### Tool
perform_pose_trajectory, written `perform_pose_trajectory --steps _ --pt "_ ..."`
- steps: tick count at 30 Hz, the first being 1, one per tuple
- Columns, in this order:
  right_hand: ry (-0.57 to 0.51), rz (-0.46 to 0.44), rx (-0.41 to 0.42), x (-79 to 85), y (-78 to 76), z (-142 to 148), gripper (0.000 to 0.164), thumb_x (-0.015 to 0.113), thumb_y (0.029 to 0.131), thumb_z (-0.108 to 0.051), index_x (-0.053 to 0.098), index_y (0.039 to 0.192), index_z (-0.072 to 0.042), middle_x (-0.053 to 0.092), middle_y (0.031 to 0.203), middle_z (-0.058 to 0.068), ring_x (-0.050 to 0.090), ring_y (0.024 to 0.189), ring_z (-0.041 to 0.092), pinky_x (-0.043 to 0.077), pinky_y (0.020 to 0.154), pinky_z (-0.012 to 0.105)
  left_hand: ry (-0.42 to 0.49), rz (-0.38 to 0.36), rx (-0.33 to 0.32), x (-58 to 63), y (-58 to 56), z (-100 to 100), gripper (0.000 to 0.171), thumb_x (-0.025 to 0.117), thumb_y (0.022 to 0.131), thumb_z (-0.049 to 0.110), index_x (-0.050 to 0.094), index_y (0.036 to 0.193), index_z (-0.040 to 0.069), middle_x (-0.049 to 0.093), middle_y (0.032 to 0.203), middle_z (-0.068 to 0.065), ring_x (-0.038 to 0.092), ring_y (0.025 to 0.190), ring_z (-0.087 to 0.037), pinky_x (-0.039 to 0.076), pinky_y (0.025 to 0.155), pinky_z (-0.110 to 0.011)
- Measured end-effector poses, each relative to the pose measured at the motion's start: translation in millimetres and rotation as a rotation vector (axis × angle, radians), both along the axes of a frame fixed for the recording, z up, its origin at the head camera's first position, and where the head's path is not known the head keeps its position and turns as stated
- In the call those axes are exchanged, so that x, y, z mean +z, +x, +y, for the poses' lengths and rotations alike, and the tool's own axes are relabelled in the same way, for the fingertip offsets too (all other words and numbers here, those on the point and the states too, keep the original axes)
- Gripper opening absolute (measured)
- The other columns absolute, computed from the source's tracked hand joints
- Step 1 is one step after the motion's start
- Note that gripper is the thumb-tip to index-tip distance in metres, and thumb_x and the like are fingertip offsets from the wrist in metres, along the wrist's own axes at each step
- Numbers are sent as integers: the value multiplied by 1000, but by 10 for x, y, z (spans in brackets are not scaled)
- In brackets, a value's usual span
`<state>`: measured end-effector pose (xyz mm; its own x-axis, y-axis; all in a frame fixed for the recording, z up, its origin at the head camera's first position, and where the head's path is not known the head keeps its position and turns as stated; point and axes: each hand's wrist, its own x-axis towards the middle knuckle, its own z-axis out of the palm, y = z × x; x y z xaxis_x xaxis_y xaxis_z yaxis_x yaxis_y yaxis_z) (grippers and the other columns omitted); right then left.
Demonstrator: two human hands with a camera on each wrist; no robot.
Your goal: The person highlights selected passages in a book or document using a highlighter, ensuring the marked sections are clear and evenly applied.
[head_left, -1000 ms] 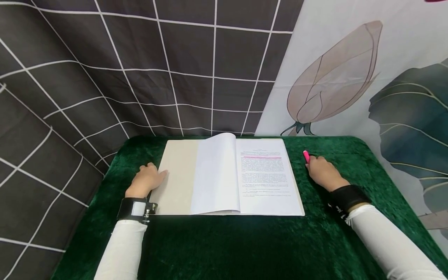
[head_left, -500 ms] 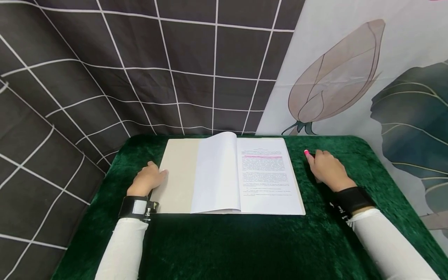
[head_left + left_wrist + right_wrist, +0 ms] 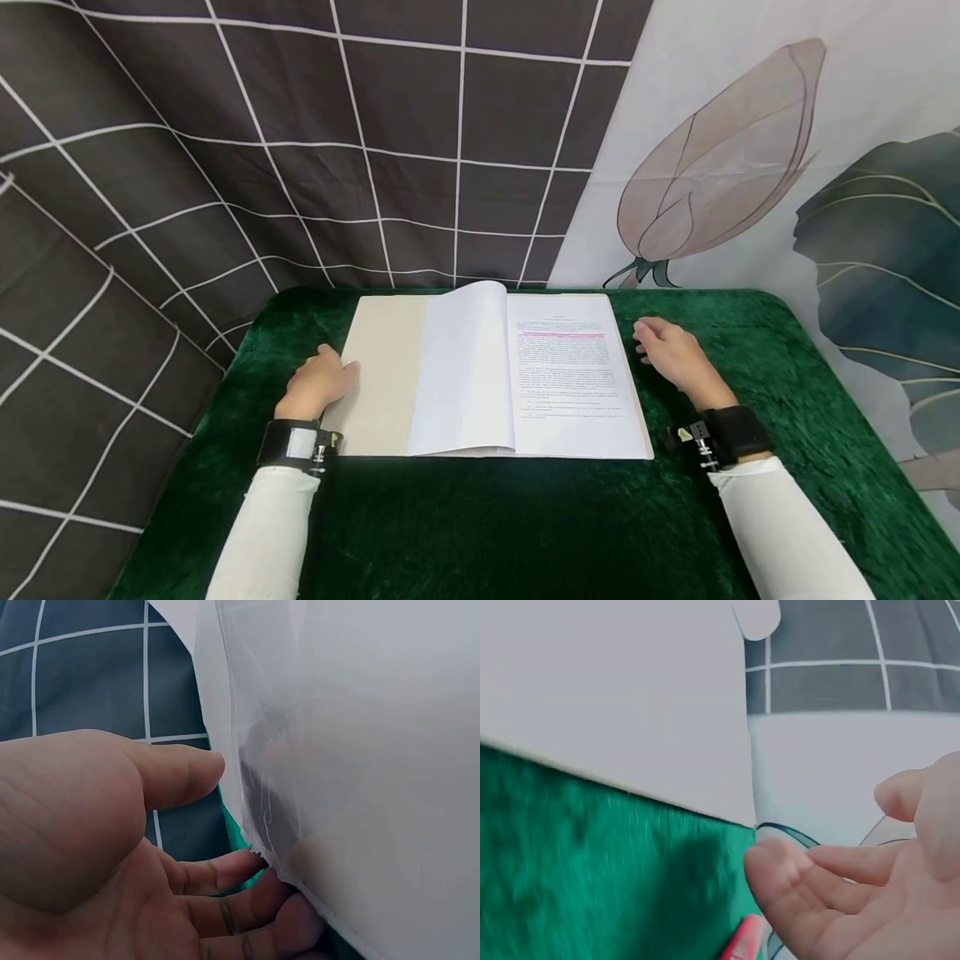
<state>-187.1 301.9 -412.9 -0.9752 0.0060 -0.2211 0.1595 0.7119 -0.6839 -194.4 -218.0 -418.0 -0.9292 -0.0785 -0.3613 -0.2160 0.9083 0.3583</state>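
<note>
An open booklet (image 3: 382, 375) with a cream left side lies on the green cloth. One white leaf (image 3: 461, 375) bulges upward along its middle. Pink lines mark the print on the right page (image 3: 566, 375). At the booklet's left edge rests my left hand (image 3: 318, 383), thumb on the margin. The left wrist view shows that hand's (image 3: 142, 847) fingertips touching the edge, thumb apart from them. My right hand (image 3: 675, 354) hovers beside the right page, loosely bent and holding nothing. Below its fingers in the right wrist view lies a pink highlighter (image 3: 744, 941), hidden in the head view.
Green plush cloth (image 3: 487, 525) covers the table. Behind it hangs a dark curtain (image 3: 412, 108) with white grid lines, and at the right a white curtain (image 3: 585, 217) with a flower print.
My right hand has let go of the pink highlighter, lifted off it and turned left toward the booklet. The left hand and the booklet stay in place.
</note>
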Motion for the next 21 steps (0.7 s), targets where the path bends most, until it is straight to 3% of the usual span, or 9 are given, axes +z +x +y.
perform_pose_trajectory --steps 9,16,21 --pt "-186 -103 -24 -99 -16 -56 63 26 107 -38 32 145 12 49 135 33 53 120 43 46 99 54 15 -2 -27 23 10 -15 75 39 103 35 11 144 -21 35 139 -47 46 116 -59 44 90 -68" --pt "-244 -100 -86 -142 11 -68 57 26 107 -29 29 145 13 46 137 35 49 123 43 45 102 53 44 54 -89 75 35 -62 57 42 103 27 35 134 -20 48 128 -43 56 103 -49 50 83 -62" --pt "-292 -74 -104 -210 19 -59 56 26 107 -29 31 144 14 47 138 33 50 122 40 45 102 50 57 108 -146 138 57 -117 45 46 101 19 42 126 -18 55 117 -38 57 92 -41 52 76 -54"
